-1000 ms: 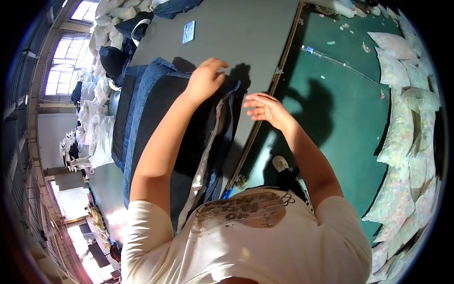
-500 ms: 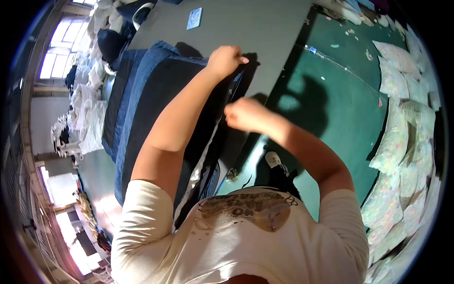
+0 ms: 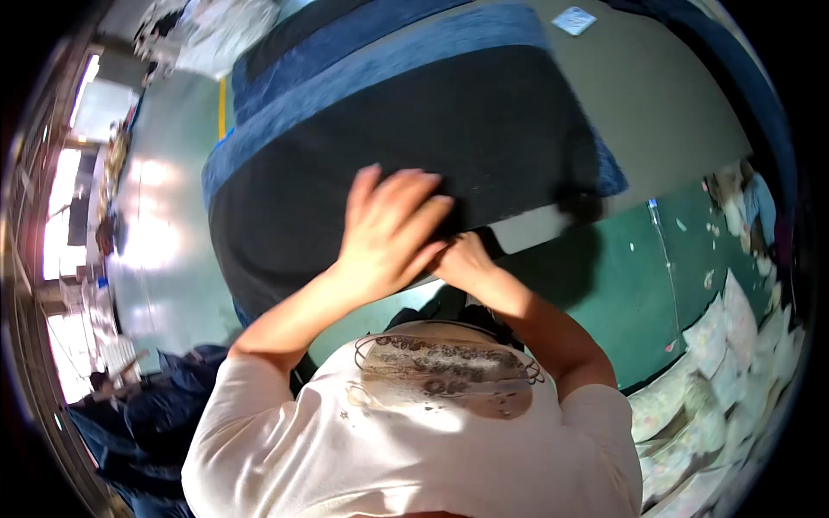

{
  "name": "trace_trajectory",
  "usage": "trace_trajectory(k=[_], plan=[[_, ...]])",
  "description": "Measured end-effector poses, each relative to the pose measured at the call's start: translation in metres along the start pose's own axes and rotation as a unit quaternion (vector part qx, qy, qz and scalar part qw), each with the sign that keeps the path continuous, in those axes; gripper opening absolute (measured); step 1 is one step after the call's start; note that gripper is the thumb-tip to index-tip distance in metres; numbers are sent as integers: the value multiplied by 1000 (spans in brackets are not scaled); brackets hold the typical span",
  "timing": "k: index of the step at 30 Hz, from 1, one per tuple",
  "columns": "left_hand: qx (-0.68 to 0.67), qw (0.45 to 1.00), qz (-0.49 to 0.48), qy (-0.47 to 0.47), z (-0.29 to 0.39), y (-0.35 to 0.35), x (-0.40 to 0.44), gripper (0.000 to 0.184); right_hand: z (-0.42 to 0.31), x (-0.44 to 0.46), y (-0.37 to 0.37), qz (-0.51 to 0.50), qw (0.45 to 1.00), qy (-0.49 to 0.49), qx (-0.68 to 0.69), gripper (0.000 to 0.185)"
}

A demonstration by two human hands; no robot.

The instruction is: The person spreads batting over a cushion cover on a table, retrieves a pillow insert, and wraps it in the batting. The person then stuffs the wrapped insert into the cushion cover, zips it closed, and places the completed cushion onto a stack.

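A large black cloth piece with a blue plush border (image 3: 406, 138) lies flat across the grey table. Over its near part, my left hand (image 3: 389, 229) is spread with fingers apart, somewhat blurred. Close beside it, my right hand (image 3: 466, 263) has its fingers curled in at the near edge of the black cloth; the fingertips are partly hidden. The thumb of my left hand comes near or touches the right hand.
The grey table (image 3: 665, 95) carries a small blue-and-white card (image 3: 573, 20). White bags (image 3: 229, 34) stand beyond it. Dark blue fabric (image 3: 164, 423) is heaped at lower left, and patterned pillows (image 3: 691, 397) lie on the green floor (image 3: 639, 293) at right.
My view has turned, and the black cloth now lies spread broadly before me. The zipper-like strip along its side is out of sight. My left hand has gone from closed to spread.
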State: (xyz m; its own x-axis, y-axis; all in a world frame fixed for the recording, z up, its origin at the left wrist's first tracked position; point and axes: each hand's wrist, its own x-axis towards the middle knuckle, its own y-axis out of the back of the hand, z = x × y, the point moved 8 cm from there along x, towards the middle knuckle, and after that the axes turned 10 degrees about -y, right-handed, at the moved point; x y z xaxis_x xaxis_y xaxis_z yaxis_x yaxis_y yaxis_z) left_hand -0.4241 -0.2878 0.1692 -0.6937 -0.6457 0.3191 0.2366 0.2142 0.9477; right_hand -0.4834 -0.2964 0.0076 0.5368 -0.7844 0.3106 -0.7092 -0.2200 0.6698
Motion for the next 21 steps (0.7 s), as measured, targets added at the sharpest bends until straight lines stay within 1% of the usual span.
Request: trace_trajectory(k=[1, 2, 4, 5, 6, 7, 8, 9, 10, 12, 14, 15, 16, 18, 20, 21], plan=[[26, 993, -19, 111, -5, 8, -43, 77, -10, 0, 12, 41, 999, 20, 18, 10], [49, 973, -38, 221, -14, 10, -83, 90, -15, 0, 10, 35, 999, 27, 9, 8], [85, 957, -98, 259, -22, -17, -148, 102, -20, -3, 6, 22, 999, -8, 23, 7], [129, 956, -115, 238, -32, -43, -173, 96, -21, -5, 7, 23, 996, -49, 70, 6], [192, 950, -125, 211, -41, -67, -189, 90, -15, -11, -1, -2, 990, -93, 106, 7], [183, 960, -76, 197, -49, -88, -201, 88, -14, -17, -11, -21, 980, -139, 142, 7], [201, 962, -22, 182, -57, -111, -206, 85, -10, -24, -19, -30, 966, -185, 175, 8], [251, 956, 12, 149, -62, -123, -204, 82, -8, -34, -24, -13, 980, -165, 115, 9], [259, 955, 21, 146, -70, -133, -204, 77, -16, -31, -23, -45, 982, -175, 61, 15], [271, 951, 35, 146, -79, -130, -196, 70, -48, -15, -24, -46, 992, -100, -56, 21], [286, 949, 65, 115, -86, -138, -201, 67, -74, 3, -61, -47, 995, -40, -76, 20], [273, 952, 76, 115, -83, -135, -202, 63, -88, 11, -76, -40, 996, -6, -83, 20], [271, 955, 64, 99, -80, -124, -200, 55, -92, 20, -93, -67, 994, -19, -86, 19], [283, 952, 81, 83, -76, -107, -204, 55, -99, 30, -121, -116, 988, -41, -92, 17], [186, 980, -8, 74, -60, -68, -213, 58, -108, 25, -135, -132, 988, -45, -71, 16], [224, 971, -50, 60, -50, -41, -224, 59, -115, 20, -136, -137, 988, -51, -56, 15]])
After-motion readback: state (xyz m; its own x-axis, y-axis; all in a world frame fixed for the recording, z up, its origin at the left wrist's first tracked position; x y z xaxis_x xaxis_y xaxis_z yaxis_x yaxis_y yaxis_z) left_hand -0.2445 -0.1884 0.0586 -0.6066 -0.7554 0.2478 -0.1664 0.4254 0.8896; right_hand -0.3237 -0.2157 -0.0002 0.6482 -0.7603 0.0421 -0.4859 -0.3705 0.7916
